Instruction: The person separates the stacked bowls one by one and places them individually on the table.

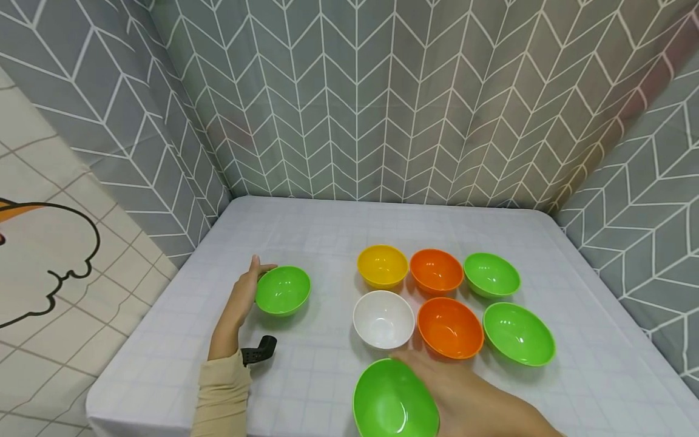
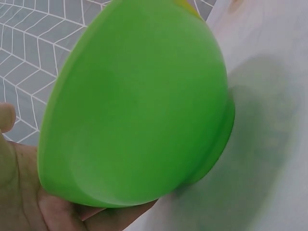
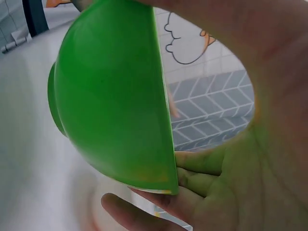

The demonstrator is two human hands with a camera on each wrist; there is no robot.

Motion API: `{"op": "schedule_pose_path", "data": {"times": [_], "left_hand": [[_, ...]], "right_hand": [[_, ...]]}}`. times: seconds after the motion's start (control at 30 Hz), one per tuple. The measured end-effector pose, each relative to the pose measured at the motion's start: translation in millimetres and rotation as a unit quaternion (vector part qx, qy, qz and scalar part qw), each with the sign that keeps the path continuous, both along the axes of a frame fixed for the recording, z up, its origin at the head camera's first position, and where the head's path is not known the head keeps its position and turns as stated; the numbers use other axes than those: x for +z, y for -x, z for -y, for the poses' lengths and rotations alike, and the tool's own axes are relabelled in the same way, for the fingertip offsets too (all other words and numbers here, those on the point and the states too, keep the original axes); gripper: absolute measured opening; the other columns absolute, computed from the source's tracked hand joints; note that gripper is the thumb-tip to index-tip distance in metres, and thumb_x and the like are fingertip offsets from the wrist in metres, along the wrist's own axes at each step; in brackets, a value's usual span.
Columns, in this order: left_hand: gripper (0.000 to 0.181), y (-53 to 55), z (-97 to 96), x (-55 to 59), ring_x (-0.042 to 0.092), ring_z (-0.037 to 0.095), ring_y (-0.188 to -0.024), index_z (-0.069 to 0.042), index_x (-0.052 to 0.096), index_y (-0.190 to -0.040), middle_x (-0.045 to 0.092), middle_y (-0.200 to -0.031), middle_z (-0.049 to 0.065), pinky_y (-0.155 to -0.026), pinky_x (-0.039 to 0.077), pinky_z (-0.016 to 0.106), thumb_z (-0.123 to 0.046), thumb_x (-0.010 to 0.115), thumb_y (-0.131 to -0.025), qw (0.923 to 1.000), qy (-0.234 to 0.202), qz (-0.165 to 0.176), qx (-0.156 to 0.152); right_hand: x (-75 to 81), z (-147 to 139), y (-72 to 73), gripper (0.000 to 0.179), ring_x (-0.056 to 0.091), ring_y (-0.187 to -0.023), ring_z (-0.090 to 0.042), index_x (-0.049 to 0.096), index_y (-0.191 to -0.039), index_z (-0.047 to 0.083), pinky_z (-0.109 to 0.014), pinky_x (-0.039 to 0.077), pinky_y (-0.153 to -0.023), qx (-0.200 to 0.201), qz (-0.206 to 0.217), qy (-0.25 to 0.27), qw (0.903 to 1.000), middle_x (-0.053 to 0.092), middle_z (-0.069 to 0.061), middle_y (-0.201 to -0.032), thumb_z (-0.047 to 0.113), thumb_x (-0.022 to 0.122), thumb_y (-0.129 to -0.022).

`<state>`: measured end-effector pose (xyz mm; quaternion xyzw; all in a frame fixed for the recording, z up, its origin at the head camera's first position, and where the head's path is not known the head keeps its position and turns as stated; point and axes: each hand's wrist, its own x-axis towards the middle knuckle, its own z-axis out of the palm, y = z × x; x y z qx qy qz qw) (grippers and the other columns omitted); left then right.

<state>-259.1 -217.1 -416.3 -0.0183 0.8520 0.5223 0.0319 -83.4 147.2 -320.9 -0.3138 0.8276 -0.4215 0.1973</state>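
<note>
On the left of the table, a green bowl (image 1: 283, 291) sits upright with my left hand (image 1: 244, 291) against its left side. In the left wrist view the fingers reach along the far side of that bowl (image 2: 134, 106), and the raised thumb (image 2: 6, 117) stands away from it. At the near edge my right hand (image 1: 464, 388) grips another green bowl (image 1: 395, 400), tilted. The right wrist view has this bowl (image 3: 110, 96) held above the white tabletop, between the thumb side of the hand and the fingers (image 3: 197, 180) at its rim.
Right of centre, a yellow bowl (image 1: 382, 267), an orange bowl (image 1: 435, 271) and a green bowl (image 1: 491, 275) form the back row. Nearer are a white bowl (image 1: 384, 320), an orange bowl (image 1: 450, 328) and a green bowl (image 1: 519, 334). Patterned curtains (image 1: 371, 103) surround the table.
</note>
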Motion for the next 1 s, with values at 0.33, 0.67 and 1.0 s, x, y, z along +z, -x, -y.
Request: {"op": "schedule_pose_path", "data": {"times": [0.33,0.67,1.0], "left_hand": [[0.088,0.4,0.7,0.1,0.027,0.040,-0.138,0.001,0.047,-0.140,0.040,-0.146,0.023,-0.110,0.015,0.060,-0.062,0.004,-0.098,1.0000,0.000,0.003,0.002],[0.087,0.0,0.2,0.0,0.028,0.040,-0.137,0.002,0.048,-0.139,0.041,-0.144,0.023,-0.110,0.014,0.059,-0.062,0.005,-0.098,1.0000,0.006,-0.002,0.003],[0.087,-1.5,0.0,-0.7,0.029,0.040,-0.137,0.002,0.048,-0.139,0.042,-0.144,0.023,-0.110,0.016,0.059,-0.062,0.005,-0.098,1.0000,0.003,-0.004,0.005]], "right_hand": [[-13.4,-1,2.9,0.065,0.055,-0.111,-0.009,0.047,-0.129,0.035,-0.038,0.045,-0.095,0.002,0.014,0.005,0.9999,0.057,0.013,-0.120,0.051,0.080,-0.075],[-24.8,0,6.3,0.066,0.054,-0.110,-0.008,0.047,-0.129,0.036,-0.039,0.045,-0.095,-0.008,-0.012,0.001,0.9999,0.056,0.016,-0.120,0.053,0.080,-0.074],[-29.5,3,7.6,0.071,0.051,-0.117,-0.009,0.047,-0.129,0.038,-0.045,0.041,-0.100,-0.026,0.004,-0.002,0.9997,0.057,0.016,-0.121,0.054,0.082,-0.070]]}}
